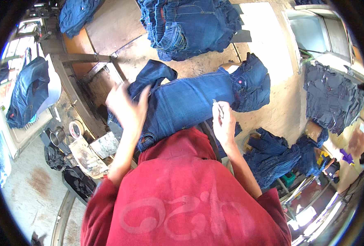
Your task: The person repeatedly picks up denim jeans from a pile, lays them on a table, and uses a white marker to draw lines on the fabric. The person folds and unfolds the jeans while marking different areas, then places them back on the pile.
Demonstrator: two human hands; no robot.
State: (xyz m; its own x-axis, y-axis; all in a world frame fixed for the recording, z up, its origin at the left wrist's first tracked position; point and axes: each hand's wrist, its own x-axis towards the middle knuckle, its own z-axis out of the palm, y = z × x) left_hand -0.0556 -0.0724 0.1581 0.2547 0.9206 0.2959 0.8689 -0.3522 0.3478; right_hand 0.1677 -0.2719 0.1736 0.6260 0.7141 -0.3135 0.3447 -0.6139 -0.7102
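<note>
A pair of blue jeans (186, 100) lies across my lap, its waistband end (147, 141) at the lower left and one leg (153, 76) folded over at the upper left. My left hand (128, 106) is over the left part of the jeans, blurred by motion, thumb apart from the fingers and nothing visible in it. My right hand (224, 123) is closed around a small silver metal tool (219, 110), which looks like thread snips, its tip pointing up just above the denim. A bunched piece of denim (251, 84) adjoins the jeans on the right.
A thick stack of folded jeans (190, 28) stands on the worktable (280, 96) ahead. Dark grey garments (331, 96) and a denim heap (272, 158) lie at the right. At the left are a wooden frame (77, 92), a tape roll (76, 129) and hanging jeans (28, 92).
</note>
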